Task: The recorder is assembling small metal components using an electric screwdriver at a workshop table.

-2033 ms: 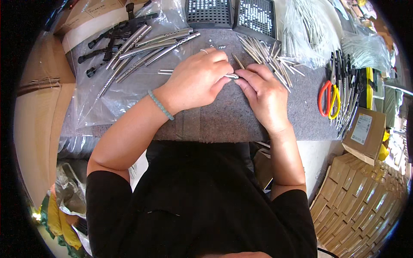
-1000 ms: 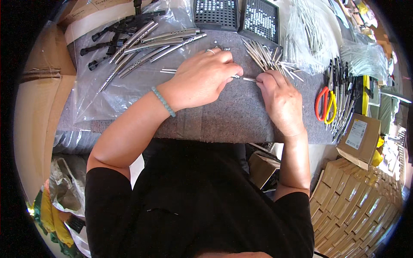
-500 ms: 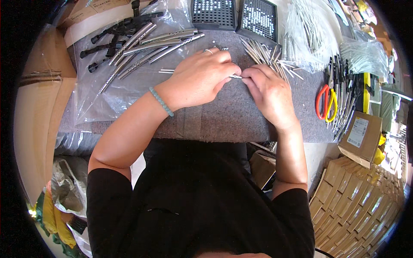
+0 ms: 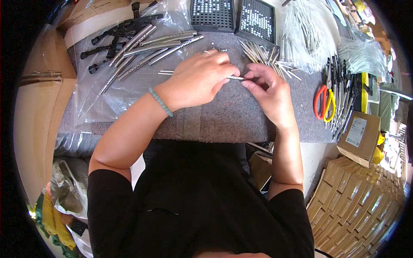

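My left hand (image 4: 202,74), with a ring and a green bead bracelet (image 4: 160,102), is closed in a pinch on a thin metal rod (image 4: 235,78). The rod's end sticks out past the fingertips toward the right. My right hand (image 4: 267,88) is at that end, its thumb and forefinger parted, the thumb tip close to the rod; whether it touches cannot be made out. Left of my left hand, two thin rod ends (image 4: 166,72) show; the hand hides where they lead. Behind my right hand lies a loose pile of thin metal rods (image 4: 262,56).
Perforated metal tubes (image 4: 146,47) and black fittings (image 4: 112,42) lie on clear plastic at the left. Two black hole trays (image 4: 213,15) with small silvery parts stand at the back. Red-and-yellow-handled scissors (image 4: 323,103), slim dark-topped tools (image 4: 343,94) and a carton (image 4: 358,137) are at the right.
My right thumb and forefinger have parted from their pinch around the rod's end, and the right hand has shifted slightly. My left hand keeps its pinch almost in place.
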Demonstrator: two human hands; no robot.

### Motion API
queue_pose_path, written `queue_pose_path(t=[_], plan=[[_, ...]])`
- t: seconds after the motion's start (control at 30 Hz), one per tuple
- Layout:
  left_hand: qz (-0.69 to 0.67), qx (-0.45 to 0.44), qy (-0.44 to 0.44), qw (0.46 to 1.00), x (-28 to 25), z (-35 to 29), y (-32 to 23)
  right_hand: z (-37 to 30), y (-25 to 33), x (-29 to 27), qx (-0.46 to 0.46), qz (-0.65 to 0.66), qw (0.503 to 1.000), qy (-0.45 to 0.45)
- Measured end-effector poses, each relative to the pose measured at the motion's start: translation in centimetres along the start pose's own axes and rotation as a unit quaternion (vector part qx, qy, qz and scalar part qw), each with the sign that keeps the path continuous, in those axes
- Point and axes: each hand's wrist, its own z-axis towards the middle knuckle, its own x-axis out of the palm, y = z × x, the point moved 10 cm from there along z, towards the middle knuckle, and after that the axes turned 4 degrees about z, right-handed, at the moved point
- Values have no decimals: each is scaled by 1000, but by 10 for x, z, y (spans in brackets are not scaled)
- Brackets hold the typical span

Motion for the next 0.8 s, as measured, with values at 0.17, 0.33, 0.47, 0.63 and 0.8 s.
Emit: queue_pose_path(t=[0.17,0.33,0.47,0.63,0.8], plan=[[4,12,-7,1000,0,2,0,3,1,4,-23,-8,1000,-10],[7,6,-2,1000,-1,1,-1,15,23,-52,-38,77,988,-132],[11,14,3,1000,-1,2,0,49,110,-97,-286,108,938,-165],[9,19,12,1000,-1,1,-5,85,198,-113,-358,291,863,-206],[9,24,3,1000,-2,0,-5,102,222,-106,-380,264,876,-133]])
